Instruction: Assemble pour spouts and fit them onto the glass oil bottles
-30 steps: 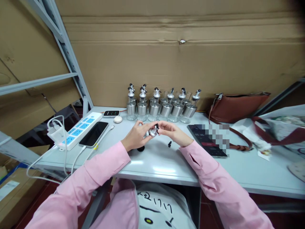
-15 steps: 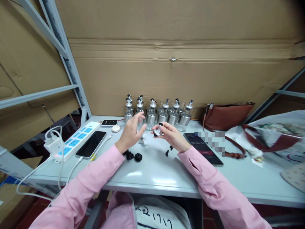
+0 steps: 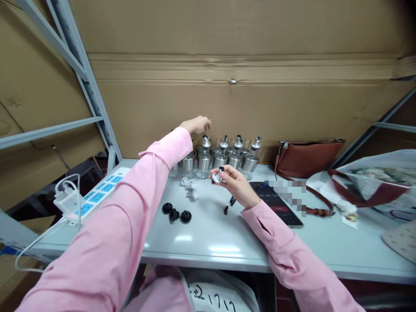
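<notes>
Stretched out over the back of the table, my left hand point(image 3: 199, 124) is above the rows of glass-and-steel bottles point(image 3: 203, 162). Its fingers bend downward, slightly apart, with nothing visible in them. Between the thumb and fingers of my right hand point(image 3: 236, 184) is a silver pour spout point(image 3: 216, 177) with a black flip cap. Small black fittings point(image 3: 225, 210) lie below that hand. Left of centre rest several black ribbed stoppers point(image 3: 185, 216), with silver-white spout parts point(image 3: 191, 191) behind them. My left sleeve hides some bottles at the left.
A white power strip point(image 3: 97, 197) with chargers lies at the left, partly behind my sleeve. On the right are a phone point(image 3: 276, 203) with a lit screen, a brown leather bag point(image 3: 308, 162) with its strap, and a plastic bag point(image 3: 380, 180). Cardboard point(image 3: 247, 112) stands behind the bottles.
My left hand has let go of the pour spout and moved up and away, over the bottles. The spout stays in my right hand. Black stoppers and silver-white parts have come into view.
</notes>
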A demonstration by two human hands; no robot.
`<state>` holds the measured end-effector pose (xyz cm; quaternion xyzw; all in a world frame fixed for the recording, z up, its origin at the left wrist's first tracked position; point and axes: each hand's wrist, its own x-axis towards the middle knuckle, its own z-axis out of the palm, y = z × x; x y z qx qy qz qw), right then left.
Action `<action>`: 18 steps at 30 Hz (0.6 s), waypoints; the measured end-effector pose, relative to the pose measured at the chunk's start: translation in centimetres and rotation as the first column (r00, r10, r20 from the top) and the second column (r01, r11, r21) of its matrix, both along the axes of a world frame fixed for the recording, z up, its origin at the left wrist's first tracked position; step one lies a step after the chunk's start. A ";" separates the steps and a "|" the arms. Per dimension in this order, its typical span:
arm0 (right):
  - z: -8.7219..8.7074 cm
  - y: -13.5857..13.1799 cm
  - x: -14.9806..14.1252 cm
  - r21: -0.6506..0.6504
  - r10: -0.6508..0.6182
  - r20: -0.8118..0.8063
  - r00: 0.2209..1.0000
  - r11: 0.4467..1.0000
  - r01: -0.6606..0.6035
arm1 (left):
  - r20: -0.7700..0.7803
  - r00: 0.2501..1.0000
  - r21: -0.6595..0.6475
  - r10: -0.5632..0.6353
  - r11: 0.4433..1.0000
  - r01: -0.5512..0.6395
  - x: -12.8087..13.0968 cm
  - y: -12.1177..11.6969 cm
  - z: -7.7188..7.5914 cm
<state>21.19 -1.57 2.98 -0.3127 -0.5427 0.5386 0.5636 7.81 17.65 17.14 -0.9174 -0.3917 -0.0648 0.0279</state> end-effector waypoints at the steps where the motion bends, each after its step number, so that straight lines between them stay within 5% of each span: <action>1: 0.0 0.0 0.0 -0.001 -0.004 0.000 1.000 1.000 0.004 | -0.024 1.000 -0.016 0.003 1.000 -0.004 0.2 0.4 -0.2; 13: -0.2 0.3 0.3 -0.006 -0.038 0.021 0.999 0.999 0.039 | -0.064 0.998 0.021 -0.010 1.000 0.012 0.0 1.2 -2.8; 18: 0.1 0.1 0.5 0.001 -0.073 0.033 0.997 0.997 0.073 | 0.045 0.999 0.115 -0.018 0.993 0.013 -0.7 0.4 -1.0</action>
